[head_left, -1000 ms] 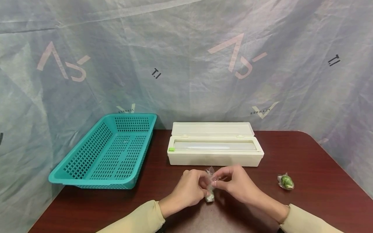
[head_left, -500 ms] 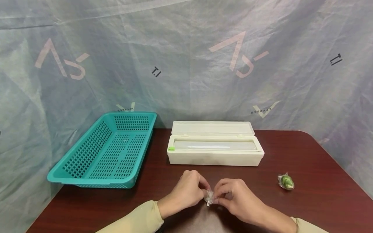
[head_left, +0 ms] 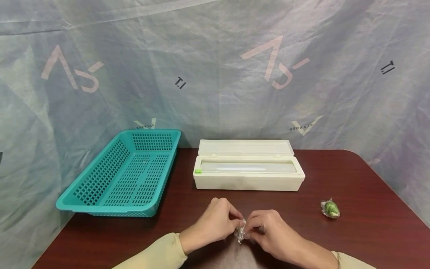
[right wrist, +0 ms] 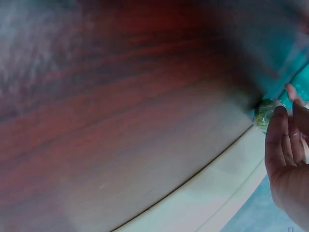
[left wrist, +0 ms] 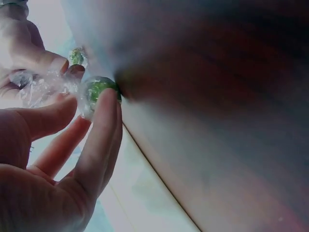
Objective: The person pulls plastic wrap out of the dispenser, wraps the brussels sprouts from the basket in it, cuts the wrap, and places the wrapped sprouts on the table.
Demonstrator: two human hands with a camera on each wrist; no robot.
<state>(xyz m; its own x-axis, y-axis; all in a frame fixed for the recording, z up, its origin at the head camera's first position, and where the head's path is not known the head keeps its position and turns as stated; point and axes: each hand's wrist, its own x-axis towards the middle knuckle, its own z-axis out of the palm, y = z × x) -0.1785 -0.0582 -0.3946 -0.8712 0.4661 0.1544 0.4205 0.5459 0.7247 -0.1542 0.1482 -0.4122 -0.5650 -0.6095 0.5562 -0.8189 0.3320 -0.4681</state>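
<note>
Between both hands, low over the near middle of the table, is a small round green vegetable (left wrist: 100,89) in clear cling film (head_left: 240,234). It looks like a Brussels sprout; in the head view fingers and film mostly hide it. My left hand (head_left: 215,221) holds the sprout with thumb and fingers. My right hand (head_left: 273,233) pinches the gathered, crumpled film from the other side, its fingertips close to the left ones. In the right wrist view the sprout (right wrist: 263,113) shows past the right fingers. A second film-wrapped sprout (head_left: 330,209) lies apart on the right.
A white wrap dispenser (head_left: 248,182) with its lid raised and a film roll inside stands behind the hands. The teal plastic basket (head_left: 152,209) is at the left on the dark red table (head_left: 362,239). A grey printed curtain (head_left: 215,104) hangs behind.
Both hands have come down slightly toward the near edge with the wrapped sprout. The film's loose end, earlier sticking up between the fingers, is now crumpled and points toward me.
</note>
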